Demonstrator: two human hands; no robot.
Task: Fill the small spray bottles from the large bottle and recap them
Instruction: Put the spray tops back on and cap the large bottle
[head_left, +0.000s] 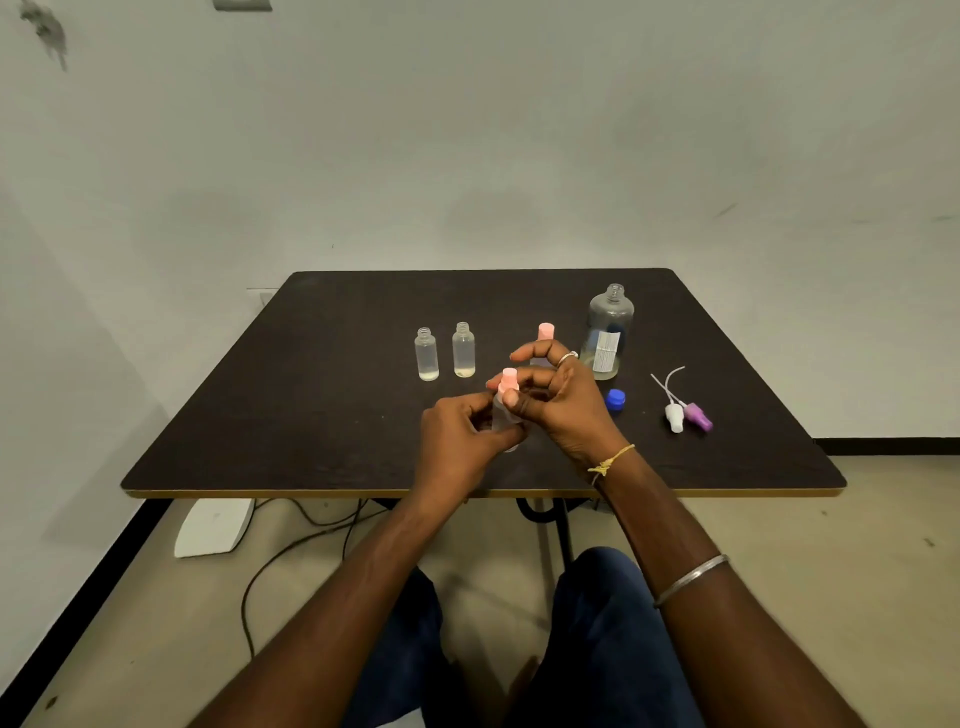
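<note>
I sit before a dark tabletop (311, 415) with a pale edge band along its near side. A black table leg (563, 530) shows beneath it. Behind stands a plain light wall (467, 130), which bears a dark smudge (47, 31) at upper left and a grey plate (242, 4) cut off by the top edge. The floor (831, 545) is beige. A white block (213, 526) rests on it under the tabletop's left corner, with black cables (291, 545) trailing just beside it. A black skirting (78, 613) lines the left wall.
</note>
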